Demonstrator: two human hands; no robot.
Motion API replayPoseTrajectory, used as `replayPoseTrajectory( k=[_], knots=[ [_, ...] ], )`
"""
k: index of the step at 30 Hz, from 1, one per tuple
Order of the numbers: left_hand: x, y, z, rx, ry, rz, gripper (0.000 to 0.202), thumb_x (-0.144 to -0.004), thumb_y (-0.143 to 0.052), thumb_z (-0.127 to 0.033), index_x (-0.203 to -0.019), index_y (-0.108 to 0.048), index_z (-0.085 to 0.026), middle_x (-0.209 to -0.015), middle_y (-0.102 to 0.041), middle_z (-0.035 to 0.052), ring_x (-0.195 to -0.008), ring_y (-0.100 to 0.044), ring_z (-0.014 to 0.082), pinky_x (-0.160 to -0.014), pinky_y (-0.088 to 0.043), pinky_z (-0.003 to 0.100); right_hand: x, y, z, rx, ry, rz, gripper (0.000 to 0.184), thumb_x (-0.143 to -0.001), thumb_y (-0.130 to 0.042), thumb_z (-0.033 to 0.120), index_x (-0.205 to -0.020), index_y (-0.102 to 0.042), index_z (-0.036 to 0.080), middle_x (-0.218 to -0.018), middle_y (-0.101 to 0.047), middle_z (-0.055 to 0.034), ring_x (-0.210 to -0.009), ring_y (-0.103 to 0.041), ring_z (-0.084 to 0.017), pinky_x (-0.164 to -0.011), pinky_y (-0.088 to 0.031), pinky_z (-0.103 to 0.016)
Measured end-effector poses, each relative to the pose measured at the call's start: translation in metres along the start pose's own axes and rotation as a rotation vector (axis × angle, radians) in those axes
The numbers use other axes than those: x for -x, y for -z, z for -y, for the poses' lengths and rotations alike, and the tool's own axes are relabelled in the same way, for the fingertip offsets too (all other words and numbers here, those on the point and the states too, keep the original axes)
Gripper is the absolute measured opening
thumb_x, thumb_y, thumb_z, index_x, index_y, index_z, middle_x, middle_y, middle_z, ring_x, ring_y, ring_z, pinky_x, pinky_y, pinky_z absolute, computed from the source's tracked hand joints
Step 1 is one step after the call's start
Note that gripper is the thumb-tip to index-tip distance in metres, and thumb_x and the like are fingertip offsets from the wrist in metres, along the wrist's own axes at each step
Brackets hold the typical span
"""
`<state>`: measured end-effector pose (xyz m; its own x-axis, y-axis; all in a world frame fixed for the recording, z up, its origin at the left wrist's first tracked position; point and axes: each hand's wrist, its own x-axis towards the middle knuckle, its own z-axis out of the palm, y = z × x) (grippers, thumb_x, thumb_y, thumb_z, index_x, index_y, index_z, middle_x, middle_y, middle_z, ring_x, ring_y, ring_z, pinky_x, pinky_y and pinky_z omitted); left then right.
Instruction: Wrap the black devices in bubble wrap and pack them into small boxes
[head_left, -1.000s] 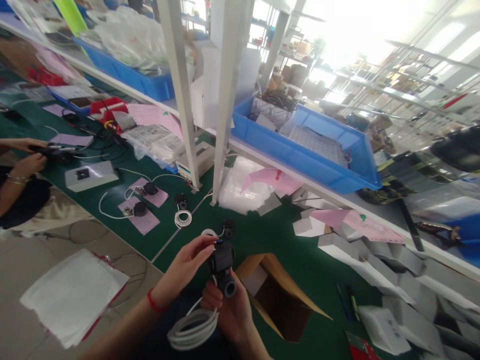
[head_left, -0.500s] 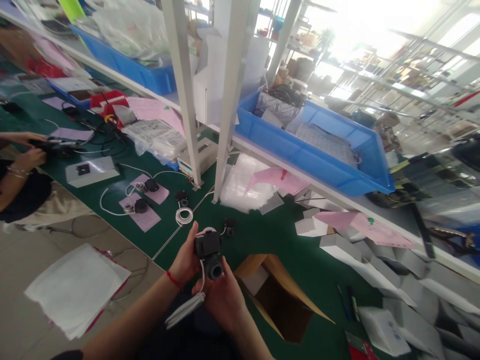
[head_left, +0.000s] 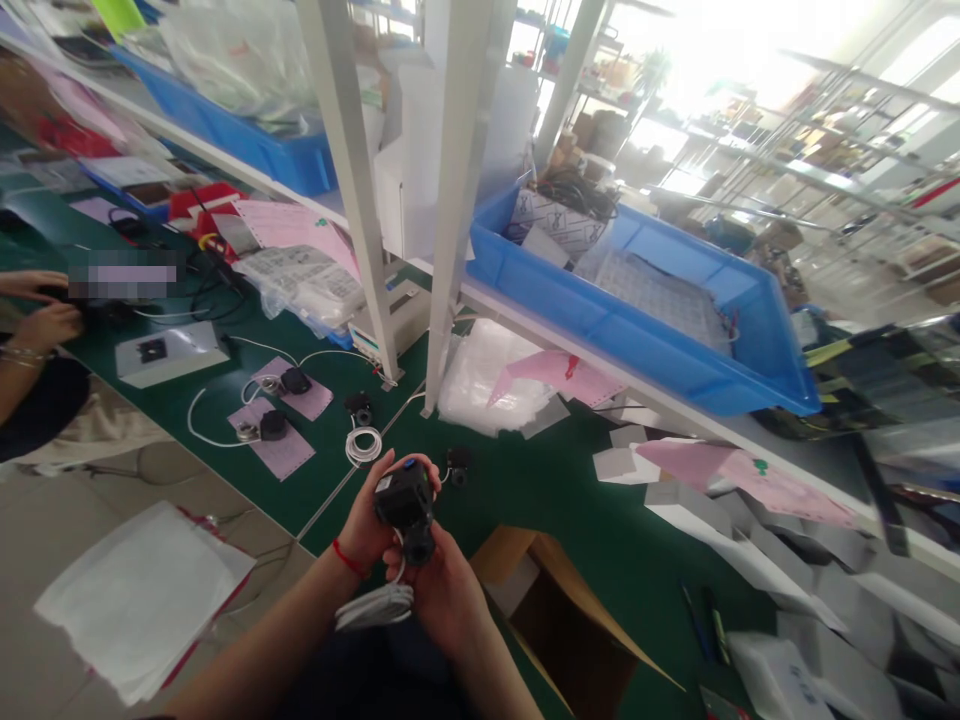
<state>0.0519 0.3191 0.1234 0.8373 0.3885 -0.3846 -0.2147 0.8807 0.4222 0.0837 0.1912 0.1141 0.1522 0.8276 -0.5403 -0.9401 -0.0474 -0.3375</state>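
Both my hands hold a small black camera unit (head_left: pixel 406 506) with a round lens barrel, just above the near edge of the green table (head_left: pixel 585 490). My left hand (head_left: pixel 365 520), with a red string at the wrist, wraps its fingers over the top and far side of the unit. My right hand (head_left: pixel 442 590) grips it from below. A coiled white cable (head_left: pixel 375 607) hangs from the unit under my hands.
An open brown carton (head_left: pixel 559 615) lies just right of my hands. Similar black units with white cables (head_left: pixel 364 440) rest on pink sheets (head_left: pixel 274 445) to the left. Blue bins (head_left: pixel 637 310) sit on a white shelf frame (head_left: pixel 450 200). Another person's hands (head_left: pixel 41 310) work at far left.
My hands have shifted the black unit slightly left and toward me, and my left fingers have closed further over its top. The view has tilted a little.
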Motion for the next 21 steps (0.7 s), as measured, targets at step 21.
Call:
replayPoseTrajectory(
  k=[21],
  knots=[
    [-0.212, -0.035, -0.028, -1.397, -0.517, 0.154, 0.016, -0.07, -0.073, -0.014, -0.082, -0.067, -0.02, -0.103, -0.063, 0.0095, -0.115, -0.051, 0.0315, -0.112, -0.033, 0.042, 0.011, 0.053, 0.054, 0.676, 0.509, -0.376, 0.042, -0.063, -0.088, 0.045, -0.09, -0.069, 0.019, -0.08, -0.068, -0.0023, -0.074, -0.06, -0.019, -0.065, -0.043, -0.028]
  ],
)
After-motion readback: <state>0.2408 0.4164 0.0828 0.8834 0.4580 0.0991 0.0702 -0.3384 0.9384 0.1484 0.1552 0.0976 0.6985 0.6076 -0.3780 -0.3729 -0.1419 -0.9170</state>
